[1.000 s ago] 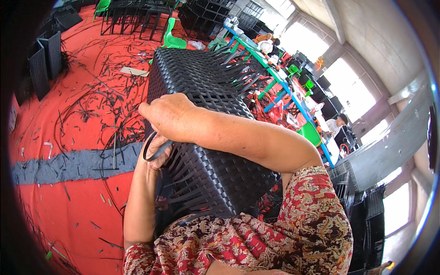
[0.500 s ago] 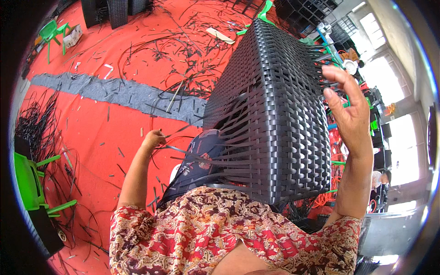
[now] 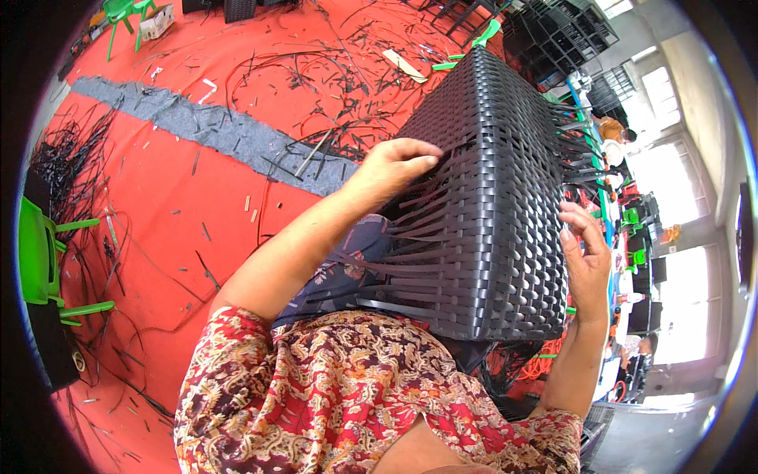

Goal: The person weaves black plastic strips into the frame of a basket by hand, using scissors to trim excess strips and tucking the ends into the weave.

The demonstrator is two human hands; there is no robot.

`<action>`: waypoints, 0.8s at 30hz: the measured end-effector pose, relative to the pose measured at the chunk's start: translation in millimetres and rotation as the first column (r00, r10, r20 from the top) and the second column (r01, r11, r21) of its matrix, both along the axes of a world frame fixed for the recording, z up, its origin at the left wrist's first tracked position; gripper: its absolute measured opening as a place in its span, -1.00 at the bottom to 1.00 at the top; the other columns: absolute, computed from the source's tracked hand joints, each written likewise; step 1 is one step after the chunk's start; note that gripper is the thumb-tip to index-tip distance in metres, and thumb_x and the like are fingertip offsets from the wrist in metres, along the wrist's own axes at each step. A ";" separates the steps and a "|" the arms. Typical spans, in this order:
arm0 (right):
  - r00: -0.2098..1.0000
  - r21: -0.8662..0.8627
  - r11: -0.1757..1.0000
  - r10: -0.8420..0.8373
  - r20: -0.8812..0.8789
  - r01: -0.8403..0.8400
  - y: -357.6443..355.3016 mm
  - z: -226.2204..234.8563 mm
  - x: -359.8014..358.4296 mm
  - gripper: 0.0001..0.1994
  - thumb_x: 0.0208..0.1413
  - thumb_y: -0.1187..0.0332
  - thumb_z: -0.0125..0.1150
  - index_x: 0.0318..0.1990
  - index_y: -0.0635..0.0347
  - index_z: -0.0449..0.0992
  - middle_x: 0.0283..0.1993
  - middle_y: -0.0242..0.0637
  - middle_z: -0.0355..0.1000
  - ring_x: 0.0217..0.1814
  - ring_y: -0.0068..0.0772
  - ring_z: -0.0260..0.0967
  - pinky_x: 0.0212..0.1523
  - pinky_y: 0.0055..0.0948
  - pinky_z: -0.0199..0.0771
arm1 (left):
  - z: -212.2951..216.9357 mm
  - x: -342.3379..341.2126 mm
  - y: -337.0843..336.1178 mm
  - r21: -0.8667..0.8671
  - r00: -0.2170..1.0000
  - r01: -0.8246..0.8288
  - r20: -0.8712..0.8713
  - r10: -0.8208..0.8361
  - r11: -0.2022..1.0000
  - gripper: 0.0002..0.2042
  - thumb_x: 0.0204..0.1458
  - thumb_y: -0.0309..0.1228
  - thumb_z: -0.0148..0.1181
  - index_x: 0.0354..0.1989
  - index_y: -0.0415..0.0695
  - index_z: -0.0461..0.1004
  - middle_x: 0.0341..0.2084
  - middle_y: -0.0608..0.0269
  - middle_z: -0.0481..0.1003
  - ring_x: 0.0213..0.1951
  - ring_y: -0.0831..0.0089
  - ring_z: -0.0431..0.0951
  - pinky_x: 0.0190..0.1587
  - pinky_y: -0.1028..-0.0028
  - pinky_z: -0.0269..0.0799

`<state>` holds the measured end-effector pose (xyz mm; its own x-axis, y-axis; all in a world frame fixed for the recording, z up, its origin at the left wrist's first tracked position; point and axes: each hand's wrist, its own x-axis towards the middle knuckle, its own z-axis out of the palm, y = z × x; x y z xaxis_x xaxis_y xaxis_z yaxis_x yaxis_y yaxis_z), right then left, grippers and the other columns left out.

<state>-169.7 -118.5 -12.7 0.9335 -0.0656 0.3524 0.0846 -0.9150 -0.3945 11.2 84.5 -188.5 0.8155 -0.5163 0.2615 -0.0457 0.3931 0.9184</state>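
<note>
A large black woven box [image 3: 497,213] of flat plastic strips rests on my lap, tilted away from me, with loose strip ends sticking out along its near left side and its far edge. My left hand [image 3: 391,167] lies on the box's left face, fingers curled over the weave near the loose strips. My right hand [image 3: 586,257] is at the box's right edge, fingers bent and apart, touching the side. My patterned red sleeves fill the lower part of the view.
The red floor [image 3: 197,205] is strewn with black strip offcuts, crossed by a grey felt band [image 3: 213,130]. A green plastic chair [image 3: 47,253] stands at the left. Black crates [image 3: 568,31] are stacked at the back; a green-framed table [image 3: 624,221] with clutter runs along the right.
My left hand has come up from low beside the box onto its left face. My right hand has dropped from the top right corner to the right edge. The view has shifted.
</note>
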 end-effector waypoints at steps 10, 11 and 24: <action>0.999 -0.055 0.998 -0.036 0.028 0.037 6.0 -15.7 -10.7 -0.86 0.03 0.52 0.11 -0.24 0.29 0.49 -0.01 -0.19 0.40 0.10 -0.30 0.28 0.15 -0.36 0.17 | 13.7 7.1 -44.6 -0.042 0.817 -0.408 0.428 0.386 0.912 -0.88 -0.09 -0.47 0.24 -0.37 -0.19 0.49 -0.49 0.26 0.45 -0.37 0.47 0.46 -0.28 0.49 0.38; 0.999 -0.102 0.994 -0.042 0.024 0.044 7.4 -15.0 -11.2 -0.87 0.02 0.52 0.11 -0.25 0.29 0.50 -0.01 -0.20 0.40 0.09 -0.29 0.29 0.14 -0.36 0.18 | 13.7 7.4 -46.4 -0.088 0.762 -0.447 0.484 0.430 0.890 -0.89 -0.13 -0.50 0.24 -0.41 -0.19 0.48 -0.49 0.18 0.44 -0.38 0.32 0.47 -0.29 0.43 0.38; 0.998 -0.101 0.993 -0.054 0.016 0.056 9.1 -13.7 -17.0 -0.86 0.01 0.53 0.10 -0.25 0.30 0.48 -0.02 -0.17 0.40 0.06 -0.28 0.31 0.11 -0.36 0.21 | 9.2 5.1 -53.0 -0.159 0.832 -0.336 0.411 0.372 0.928 -0.92 -0.12 -0.59 0.19 -0.41 -0.21 0.48 -0.40 0.27 0.38 -0.30 0.41 0.42 -0.20 0.50 0.35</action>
<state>-186.7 -109.4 -26.3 0.9249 -0.0801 0.3718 0.0376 -0.9535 -0.2990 16.2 31.5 -179.3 0.7369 -0.1774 0.6523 -0.5752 0.3423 0.7429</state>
